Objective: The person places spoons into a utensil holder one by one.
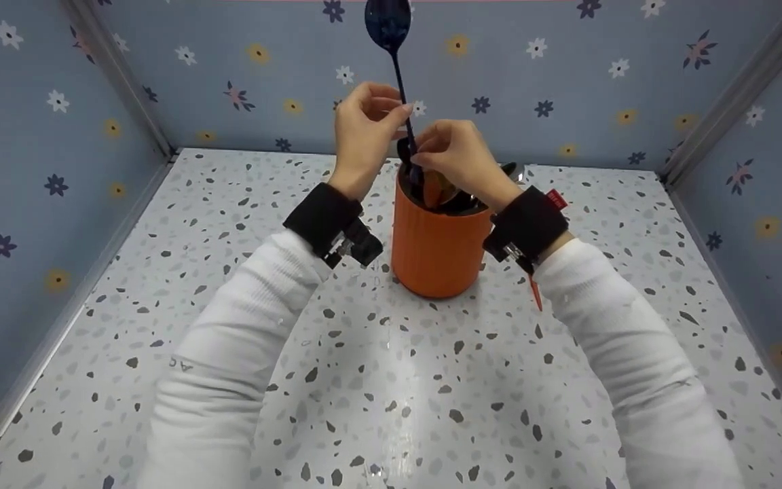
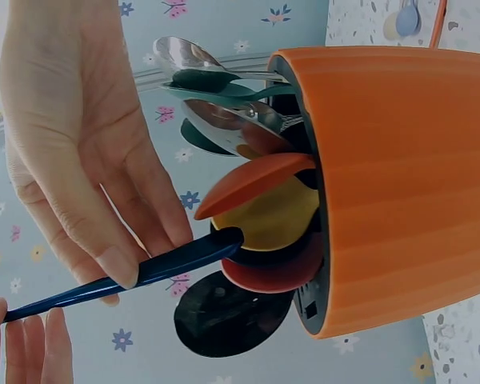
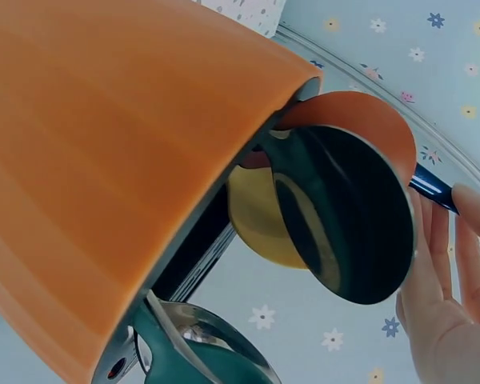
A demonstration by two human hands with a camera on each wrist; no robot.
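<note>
A glossy dark blue spoon (image 1: 387, 24) stands nearly upright, bowl up, above an orange utensil holder (image 1: 438, 255). My left hand (image 1: 364, 132) pinches the upper part of its thin handle. Just below, my right hand (image 1: 462, 156) pinches the thicker lower part of the handle (image 2: 184, 260). In the left wrist view, the handle's end lies outside the holder's mouth, in front of the utensil heads. Those include an orange head (image 2: 252, 184), a yellow one (image 2: 268, 216), a black one (image 2: 232, 316) and a metal spoon (image 2: 184, 54). A dark green ladle-like head (image 3: 352, 216) appears in the right wrist view.
The holder stands on a white speckled table (image 1: 364, 380). Flower-patterned panels (image 1: 241, 75) enclose the back and both sides. A thin orange strip (image 1: 535, 293) shows beside the right wristband (image 1: 530, 221). Small blue and beige ovals (image 2: 408, 20) lie behind the holder in the left wrist view.
</note>
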